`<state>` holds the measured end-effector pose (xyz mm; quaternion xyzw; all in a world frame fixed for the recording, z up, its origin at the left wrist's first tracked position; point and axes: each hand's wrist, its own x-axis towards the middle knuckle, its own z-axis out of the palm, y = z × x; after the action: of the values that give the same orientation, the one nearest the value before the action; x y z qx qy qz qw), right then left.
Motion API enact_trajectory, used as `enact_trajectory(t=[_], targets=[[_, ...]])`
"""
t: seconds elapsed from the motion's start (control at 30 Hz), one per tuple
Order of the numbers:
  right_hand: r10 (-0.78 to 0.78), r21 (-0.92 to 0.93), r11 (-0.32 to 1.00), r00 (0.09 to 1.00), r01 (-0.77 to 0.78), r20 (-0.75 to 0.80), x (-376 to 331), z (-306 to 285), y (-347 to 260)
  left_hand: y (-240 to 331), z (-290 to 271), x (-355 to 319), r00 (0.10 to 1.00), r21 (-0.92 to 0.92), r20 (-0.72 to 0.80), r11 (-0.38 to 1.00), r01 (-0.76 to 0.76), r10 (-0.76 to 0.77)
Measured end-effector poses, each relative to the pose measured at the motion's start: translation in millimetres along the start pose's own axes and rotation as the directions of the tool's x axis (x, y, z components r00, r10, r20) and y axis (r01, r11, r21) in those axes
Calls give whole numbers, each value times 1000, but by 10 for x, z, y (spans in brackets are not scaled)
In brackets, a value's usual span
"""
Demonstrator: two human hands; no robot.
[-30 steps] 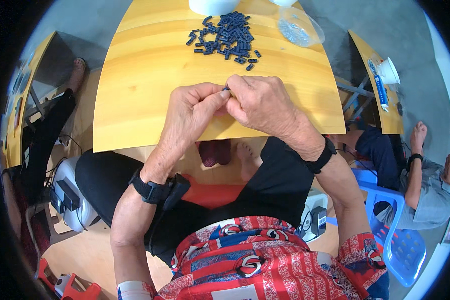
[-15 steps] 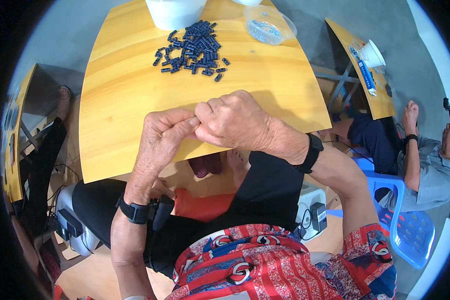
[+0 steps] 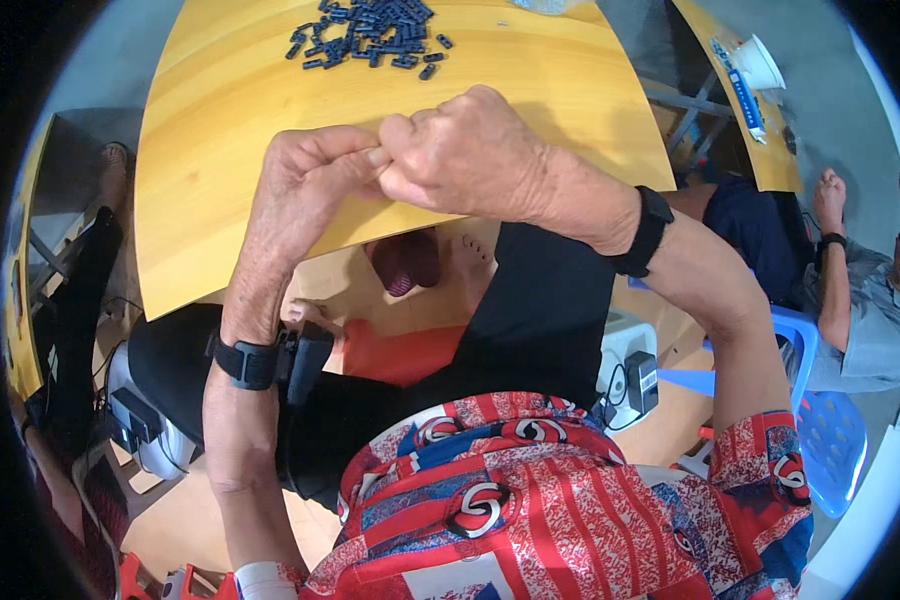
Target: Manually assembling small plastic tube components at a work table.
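My left hand (image 3: 315, 180) and my right hand (image 3: 465, 150) meet over the near edge of the wooden table (image 3: 210, 190). The left thumb and forefinger are pinched together against the curled fingers of the right hand. Whatever lies between them is too small or too hidden to make out. Beyond the hands, a loose heap of small black oblong plastic pieces (image 3: 375, 30) lies on the tabletop. A few of these pieces sit apart at the heap's right side.
At the far table edge a clear plastic container (image 3: 540, 4) is partly cut off. To the right, another table (image 3: 770, 160) holds a white tub (image 3: 758, 64) and a blue box (image 3: 747, 105). A person sits there near a blue plastic chair (image 3: 832, 450).
The view has tilted down, so table, heap and hands appear higher and the white bucket has left the picture. Both hands keep the same pinched pose together.
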<state>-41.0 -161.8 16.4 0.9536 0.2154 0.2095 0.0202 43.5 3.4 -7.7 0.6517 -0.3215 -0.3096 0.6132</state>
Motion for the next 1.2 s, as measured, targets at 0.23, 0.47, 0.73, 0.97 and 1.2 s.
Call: enact_trajectory(t=[0.23, 0.47, 0.73, 0.97, 1.2], targets=[[26, 19, 1000, 996, -25, -83, -133, 46, 36, 140, 5, 5, 987, 43, 66, 988, 147, -149], [48, 19, 999, 997, -47, -59, -133, 73, 49, 84, 13, -1, 989, 83, 63, 988, 127, -133], [66, 52, 996, 998, -66, -2, -146, 37, -25, 36, 85, -14, 997, 34, 16, 996, 77, -78], [-41, -14, 999, 998, 42, 39, -150, 53, -84, -12, 51, -29, 996, 34, 71, 999, 42, -45], [75, -25, 997, 997, -75, -5, -161, 60, -59, 75, 106, 7, 994, 23, 15, 994, 110, -110]])
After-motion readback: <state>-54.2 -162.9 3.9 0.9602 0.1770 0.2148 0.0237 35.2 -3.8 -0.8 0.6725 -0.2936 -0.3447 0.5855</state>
